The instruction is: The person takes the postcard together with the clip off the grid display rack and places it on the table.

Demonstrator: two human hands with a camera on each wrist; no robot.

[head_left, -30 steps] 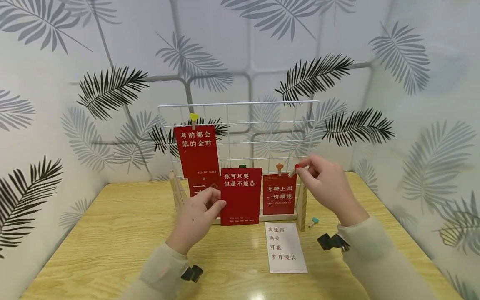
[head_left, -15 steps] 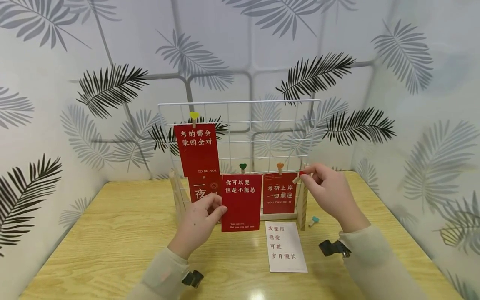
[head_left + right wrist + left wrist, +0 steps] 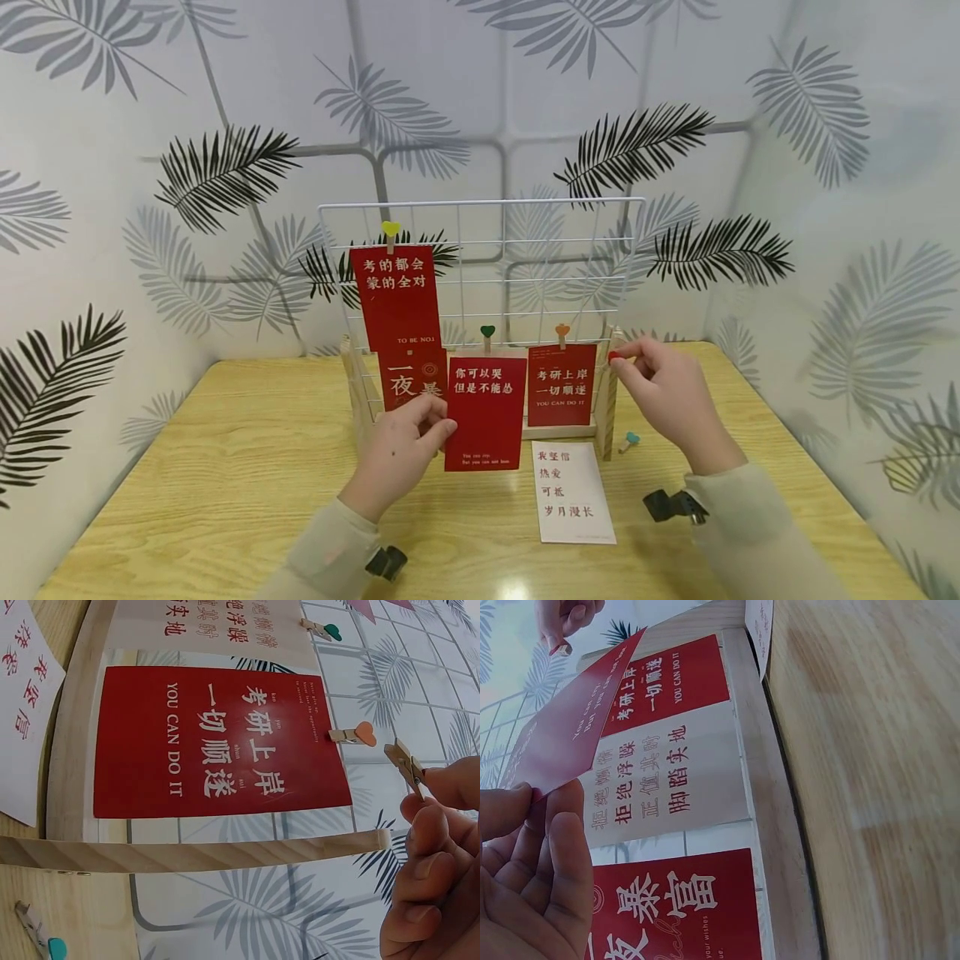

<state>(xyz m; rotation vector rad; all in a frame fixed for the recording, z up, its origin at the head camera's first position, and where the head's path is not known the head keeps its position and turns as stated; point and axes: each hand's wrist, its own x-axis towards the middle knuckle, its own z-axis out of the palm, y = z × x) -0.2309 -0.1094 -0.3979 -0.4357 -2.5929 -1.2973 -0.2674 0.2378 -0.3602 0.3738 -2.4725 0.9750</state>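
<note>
My left hand (image 3: 401,450) pinches a red card (image 3: 485,421) by its left edge, held up in front of a white wire grid rack (image 3: 480,202). Out at the rack's right post, my right hand (image 3: 671,396) pinches a small wooden clothespin (image 3: 405,766) topped with red. Several cards hang on the rack: a red one (image 3: 401,312) under a yellow heart clothespin (image 3: 391,230), another red one (image 3: 393,392) below it, and a red one (image 3: 558,415) under an orange heart clothespin (image 3: 562,332). The left wrist view shows a white card (image 3: 712,772) behind the held card.
A white printed card (image 3: 573,527) lies on the wooden table (image 3: 225,492) in front of the rack. Beside the right wooden post (image 3: 607,400) lies a clothespin with a blue heart (image 3: 632,437). A leaf-patterned wall covering (image 3: 465,75) surrounds the table.
My left hand has lowered the red card, uncovering the green heart clothespin and more of the lower left card. My right hand has moved right and slightly down with its clothespin.
</note>
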